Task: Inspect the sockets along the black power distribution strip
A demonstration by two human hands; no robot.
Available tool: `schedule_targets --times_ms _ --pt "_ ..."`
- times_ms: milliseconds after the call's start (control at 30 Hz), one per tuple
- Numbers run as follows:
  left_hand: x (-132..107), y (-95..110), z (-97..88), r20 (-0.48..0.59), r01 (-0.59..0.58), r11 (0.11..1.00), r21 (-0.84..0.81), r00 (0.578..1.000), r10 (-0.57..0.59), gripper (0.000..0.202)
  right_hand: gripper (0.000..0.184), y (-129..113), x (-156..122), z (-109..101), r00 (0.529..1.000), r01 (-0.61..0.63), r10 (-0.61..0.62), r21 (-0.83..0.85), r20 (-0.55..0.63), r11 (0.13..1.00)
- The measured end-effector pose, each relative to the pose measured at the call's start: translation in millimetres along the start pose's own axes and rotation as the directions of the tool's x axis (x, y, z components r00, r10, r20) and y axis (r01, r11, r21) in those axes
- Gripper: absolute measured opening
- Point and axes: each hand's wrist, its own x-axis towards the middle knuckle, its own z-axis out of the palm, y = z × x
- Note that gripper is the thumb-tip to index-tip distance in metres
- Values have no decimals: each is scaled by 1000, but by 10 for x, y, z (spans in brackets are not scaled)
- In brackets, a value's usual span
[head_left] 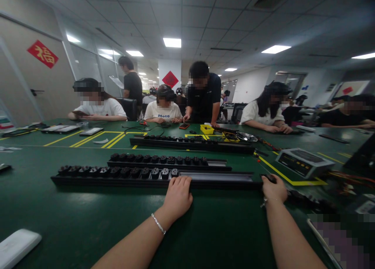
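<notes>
Item: long black socket rail (pixel 216 178), lying crosswise on green table mat (pixel 73 218), nearest of three.
- Socket modules (pixel 117 171): fill its left half; right half is a bare channel.
- Left hand (pixel 177 196): fingers curled narrow over the rail's near edge, at mid-length.
- Right hand (pixel 274 189): closed on the rail's right end.
- Second rail (pixel 216 163): just behind.
- Third rail (pixel 190 144): farther back.
- Yellow tray (pixel 206 129): beyond the third rail.
- Grey meter (pixel 304 162): to the right.

A green table (pixel 73 222) marked with yellow lines (pixel 88 138) fills the front, with people (pixel 164 109) seated along its far side. Panel lights (pixel 172 42) glow in the tiled ceiling (pixel 205 11). A grey door (pixel 35 89) with a red sign (pixel 42 54) stands left, a white pillar (pixel 164 68) farther back.
</notes>
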Motion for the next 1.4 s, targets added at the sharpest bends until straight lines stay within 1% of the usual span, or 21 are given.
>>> schedule_targets --times_ms 100,267,367,467,567,733,867,1033,1133,1200,1233,1267,1300,1333,1400 --pt "2 -5 2 1 -6 1000 2 1000 6 44 47 4 -10 -18 1000 22 -23 -28 -16 999" --pt "3 -3 20 -14 -5 1000 -8 1000 5 45 45 -40 -89 -99 999 -9 5 -106 -42 994" --pt "5 -1 31 -19 -4 1000 -16 1000 4 46 48 -64 -126 -153 999 8 -13 -143 -37 990" --pt "12 -10 36 3 -12 1000 -17 1000 12 50 54 -85 -147 -207 1000 -5 7 -209 9 978" --pt "20 -26 36 46 -15 1000 -25 999 16 57 56 -99 -169 -260 997 -1 25 -316 73 949" --pt "31 -57 30 106 -18 1000 -17 994 20 63 51 -97 -250 -321 983 101 -21 -446 180 889" --pt "47 -83 39 93 -34 999 -9 995 35 64 52 -103 -315 -333 976 128 -26 -471 217 873" --pt "78 -120 62 66 -46 999 -9 997 47 66 58 -87 -364 -291 982 143 -71 -451 173 881" --pt "87 -140 75 64 -50 999 -4 997 50 66 61 -81 -415 -253 986 164 -130 -488 103 857" --pt "89 -155 81 60 -54 998 -12 997 55 66 59 -111 -466 -228 980 191 -187 -527 62 828" --pt "89 -162 84 59 -59 998 -21 996 60 66 57 -141 -499 -212 973 222 -223 -540 63 812" --pt "89 -169 85 60 -66 997 -33 996 68 65 55 -184 -541 -192 954 280 -293 -542 65 792" --pt "88 -176 85 60 -73 996 -46 995 76 65 52 -239 -594 -167 914 380 -397 -529 86 759" --pt "87 -182 82 59 -80 995 -61 995 83 64 49 -303 -663 -135 854 494 -506 -499 122 712" --pt "84 -188 68 46 -92 991 -93 994 96 61 44 -445 -851 -50 711 687 -674 -404 201 604"
